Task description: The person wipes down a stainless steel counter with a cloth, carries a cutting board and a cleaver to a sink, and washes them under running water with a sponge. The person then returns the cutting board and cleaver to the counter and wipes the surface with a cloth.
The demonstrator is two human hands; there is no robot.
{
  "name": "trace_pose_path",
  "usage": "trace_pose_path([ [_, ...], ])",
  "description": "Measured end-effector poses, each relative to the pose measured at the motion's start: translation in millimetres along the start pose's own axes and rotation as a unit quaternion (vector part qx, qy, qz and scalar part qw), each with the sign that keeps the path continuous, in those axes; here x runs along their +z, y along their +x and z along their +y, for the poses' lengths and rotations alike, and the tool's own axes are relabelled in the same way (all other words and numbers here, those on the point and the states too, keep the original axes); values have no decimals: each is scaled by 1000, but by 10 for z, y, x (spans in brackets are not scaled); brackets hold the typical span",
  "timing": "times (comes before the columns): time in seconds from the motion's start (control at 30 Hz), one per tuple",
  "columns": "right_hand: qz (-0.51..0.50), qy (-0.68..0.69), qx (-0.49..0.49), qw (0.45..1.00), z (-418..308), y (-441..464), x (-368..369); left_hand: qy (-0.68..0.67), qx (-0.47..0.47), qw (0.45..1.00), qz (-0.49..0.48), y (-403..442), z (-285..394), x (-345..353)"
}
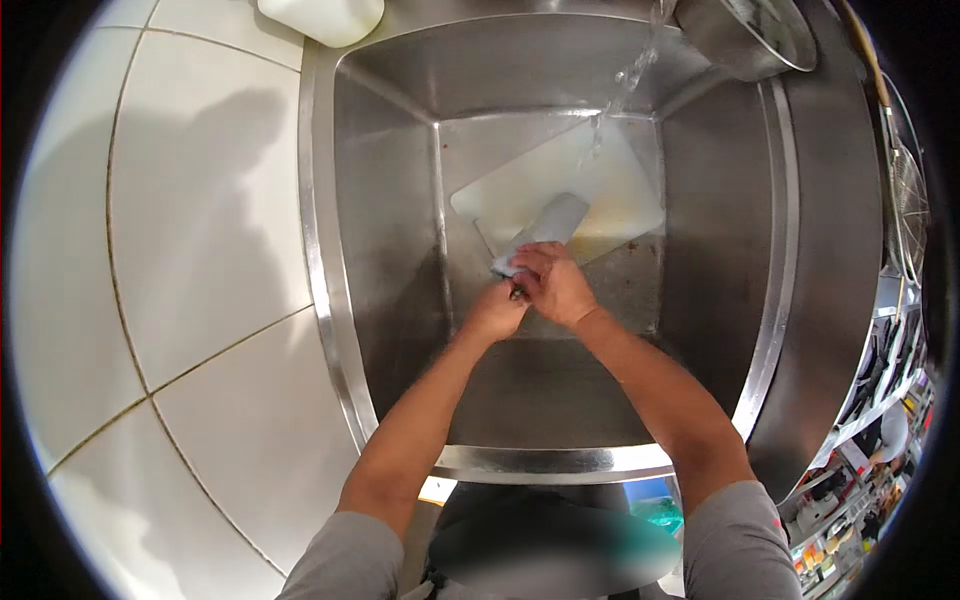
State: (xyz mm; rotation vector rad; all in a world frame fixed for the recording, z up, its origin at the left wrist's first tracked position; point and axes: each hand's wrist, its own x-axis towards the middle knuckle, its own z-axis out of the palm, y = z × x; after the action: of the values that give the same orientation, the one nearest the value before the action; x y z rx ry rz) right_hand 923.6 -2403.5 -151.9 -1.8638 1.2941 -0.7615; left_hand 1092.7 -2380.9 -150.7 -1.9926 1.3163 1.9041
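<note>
**Grey metal over a white board: both hands at work in the sink**

Stainless steel walls enclose the deep rectangular sink (520, 75), and on its floor a pale white rectangular cutting board (520, 180) lies at a slant, yellowish along its lower right part. Above the board's near side is a broad grey blade-shaped tool (558, 222), pointing away to the upper right. The bare left grip (497, 312) is clenched around the tool's near end, where a small dark part shows between the hands. The bare right grip (556, 287) has its fingers bent over that same end; I cannot tell whether it pinches the tool or only presses on it.

A clear stream of water (622, 85) falls beside a grey metal pot (715, 45) at the upper right, coming down toward the board's far edge. Small brown specks dot the sink floor near the board.

Beyond the upper left rim stands a white plastic container (335, 15), partly cropped; white square tiles (210, 200) with dark joints run along the left. Crowded shelves (850, 540) at far right carry colourful goods, their lettering too small and blurred to read. A red mark on the grey right sleeve (740, 530) is equally illegible.
</note>
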Motion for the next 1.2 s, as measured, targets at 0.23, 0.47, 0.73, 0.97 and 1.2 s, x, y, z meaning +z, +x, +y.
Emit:
trace_pose_path([
  [0.23,41,-17,43,998,190,139,137,103,92,988,66,-35,11,-35],
  [0.47,35,-121,146,981,1109,497,1,146,46,981,122,-290,291,27],
  [0.73,95,-94,356,925,1336,609,-596,-170,-14,984,-57,-334,357,-219],
  [0.97,141,105,135,975,709,484,-304,-486,-67,853,-179,-102,38,-376],
  [1.2,69,-36,73,994,673,488,34,-567,-92,797,-185,-76,-18,-325],
])
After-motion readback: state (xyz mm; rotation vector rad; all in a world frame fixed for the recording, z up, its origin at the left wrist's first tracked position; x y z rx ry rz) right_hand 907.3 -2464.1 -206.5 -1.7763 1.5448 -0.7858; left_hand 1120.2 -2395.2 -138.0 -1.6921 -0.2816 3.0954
